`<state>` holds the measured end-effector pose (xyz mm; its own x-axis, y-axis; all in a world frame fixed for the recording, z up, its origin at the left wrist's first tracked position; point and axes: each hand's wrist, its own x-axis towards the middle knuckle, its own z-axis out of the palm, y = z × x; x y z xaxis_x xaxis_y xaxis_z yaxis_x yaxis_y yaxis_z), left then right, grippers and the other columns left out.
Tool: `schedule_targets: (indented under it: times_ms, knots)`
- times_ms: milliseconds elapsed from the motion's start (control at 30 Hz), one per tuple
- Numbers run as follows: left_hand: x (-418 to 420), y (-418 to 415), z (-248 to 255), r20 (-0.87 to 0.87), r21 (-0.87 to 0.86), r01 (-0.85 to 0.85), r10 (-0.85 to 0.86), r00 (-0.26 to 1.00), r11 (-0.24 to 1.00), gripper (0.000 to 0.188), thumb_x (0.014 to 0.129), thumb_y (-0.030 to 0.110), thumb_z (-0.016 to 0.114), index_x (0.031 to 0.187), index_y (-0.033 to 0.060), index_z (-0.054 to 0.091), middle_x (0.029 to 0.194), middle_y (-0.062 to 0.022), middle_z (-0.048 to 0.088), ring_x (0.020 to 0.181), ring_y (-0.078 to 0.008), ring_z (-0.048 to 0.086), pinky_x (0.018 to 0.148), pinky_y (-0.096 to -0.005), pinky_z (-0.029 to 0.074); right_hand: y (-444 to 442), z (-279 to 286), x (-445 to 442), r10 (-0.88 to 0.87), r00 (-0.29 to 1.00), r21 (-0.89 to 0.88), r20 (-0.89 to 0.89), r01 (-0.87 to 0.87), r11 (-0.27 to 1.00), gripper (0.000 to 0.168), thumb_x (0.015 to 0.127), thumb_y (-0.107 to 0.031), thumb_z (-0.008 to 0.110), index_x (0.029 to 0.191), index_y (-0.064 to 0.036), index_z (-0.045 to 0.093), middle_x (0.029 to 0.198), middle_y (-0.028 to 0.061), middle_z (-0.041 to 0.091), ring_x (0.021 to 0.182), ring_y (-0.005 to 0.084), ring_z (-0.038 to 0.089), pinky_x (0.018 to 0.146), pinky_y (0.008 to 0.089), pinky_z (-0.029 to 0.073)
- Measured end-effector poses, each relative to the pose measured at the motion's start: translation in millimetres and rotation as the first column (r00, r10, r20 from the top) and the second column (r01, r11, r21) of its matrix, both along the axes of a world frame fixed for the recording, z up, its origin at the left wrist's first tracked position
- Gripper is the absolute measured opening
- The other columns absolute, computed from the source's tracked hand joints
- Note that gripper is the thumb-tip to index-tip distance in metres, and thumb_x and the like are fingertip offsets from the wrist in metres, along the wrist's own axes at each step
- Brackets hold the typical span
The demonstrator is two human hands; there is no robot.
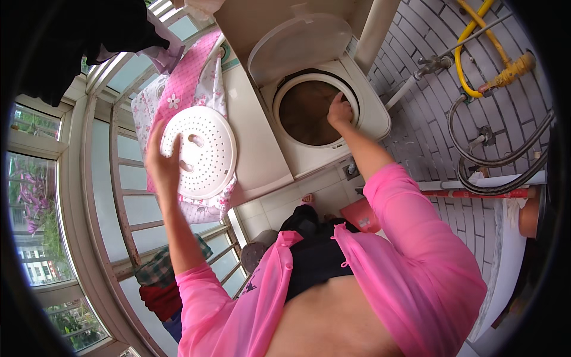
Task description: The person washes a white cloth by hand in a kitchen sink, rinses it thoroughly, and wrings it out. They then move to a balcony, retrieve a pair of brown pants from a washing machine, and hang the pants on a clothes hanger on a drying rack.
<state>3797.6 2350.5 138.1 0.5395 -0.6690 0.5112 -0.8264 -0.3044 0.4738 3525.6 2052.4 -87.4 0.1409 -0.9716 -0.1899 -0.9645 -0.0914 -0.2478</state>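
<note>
My left hand (pixel 166 154) is at the left edge of a white perforated plastic disc (pixel 207 147), thumb and fingers apart. I cannot tell whether it touches the disc, which has two oval finger holes and lies on a pink floral cloth cover (pixel 178 93). My right hand (pixel 341 111) reaches into the round spin tub (pixel 308 111) of a twin-tub washing machine (pixel 258 151). One finger points along the tub's inner wall near the white rim; the other fingers are curled and partly hidden. The tub looks dark brown inside. Its translucent inner lid (pixel 299 44) stands raised behind it.
A tiled wall (pixel 415 120) on the right carries a tap (pixel 432 67), a yellow hose (pixel 464 67) and braided hoses (pixel 490 160). A barred window (pixel 129 187) runs along the left, with dark clothes (pixel 89 44) hanging above. A pink dustpan-like object (pixel 359 214) is on the floor.
</note>
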Motion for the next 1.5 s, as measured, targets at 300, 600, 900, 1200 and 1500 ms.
schedule_targets:
  times_ms: [300, 600, 900, 1200, 1500]
  knots:
    - [-126, -156, -85, -0.809, 0.034, 0.568, -0.311, 0.499, 0.822, 0.050, 0.083, 0.039, 0.060, 0.111, -0.0025, 0.056, 0.096, -0.0125, 0.062, 0.087, -0.0197, 0.058, 0.078, -0.0305, 0.044, 41, 87, -4, -0.411, 0.129, 0.425, 0.903, -0.107, 0.899, 0.028, 0.063, 0.003, 0.054, 0.090, 0.001, 0.061, 0.065, 0.0030, 0.050, 0.056, 0.0116, 0.047, 0.046, 0.0293, 0.034]
    - [-171, -134, -92, -0.890, -0.401, 0.214, -0.323, -0.321, 0.891, 0.020, 0.073, 0.002, 0.054, 0.093, -0.0010, 0.055, 0.086, -0.0101, 0.061, 0.076, -0.0187, 0.060, 0.069, -0.0296, 0.051, 179, 136, -51, 0.659, 0.296, -0.539, 0.692, -0.395, 0.744, 0.032, 0.067, 0.009, 0.053, 0.090, -0.008, 0.064, 0.067, 0.0037, 0.047, 0.056, 0.0136, 0.051, 0.049, 0.0297, 0.040]
    - [-224, -24, 29, -0.466, -0.878, 0.127, -0.763, -0.447, 0.462, 0.044, 0.066, 0.010, 0.048, 0.106, -0.0087, 0.053, 0.100, -0.0184, 0.061, 0.088, -0.0260, 0.060, 0.082, -0.0321, 0.048, 171, 245, -156, 0.450, 0.048, -0.439, 0.892, -0.152, 0.885, 0.045, 0.078, -0.004, 0.061, 0.121, -0.004, 0.050, 0.114, 0.0100, 0.055, 0.106, 0.0164, 0.051, 0.093, 0.0280, 0.039]
    - [-313, 86, 45, -0.177, -0.979, 0.012, -0.827, -0.533, 0.202, 0.042, 0.069, 0.019, 0.049, 0.099, -0.0095, 0.054, 0.091, -0.0214, 0.061, 0.077, -0.0294, 0.060, 0.071, -0.0363, 0.049, 231, 209, -190, 0.840, 0.332, -0.669, 0.429, -0.507, 0.543, 0.030, 0.069, -0.008, 0.070, 0.099, -0.005, 0.064, 0.098, 0.0040, 0.061, 0.096, 0.0178, 0.051, 0.079, 0.0323, 0.042]
    - [-297, 191, -32, -0.250, 0.063, 0.303, -0.279, 0.927, 0.951, 0.021, 0.080, 0.016, 0.062, 0.091, -0.0018, 0.059, 0.069, -0.0121, 0.062, 0.062, -0.0193, 0.061, 0.058, -0.0288, 0.047, 325, 273, -233, -0.050, 0.151, 0.147, 0.987, -0.744, 0.652, 0.017, 0.082, -0.023, 0.063, 0.079, -0.006, 0.062, 0.072, -0.0013, 0.063, 0.050, 0.0031, 0.052, 0.038, 0.0175, 0.034]
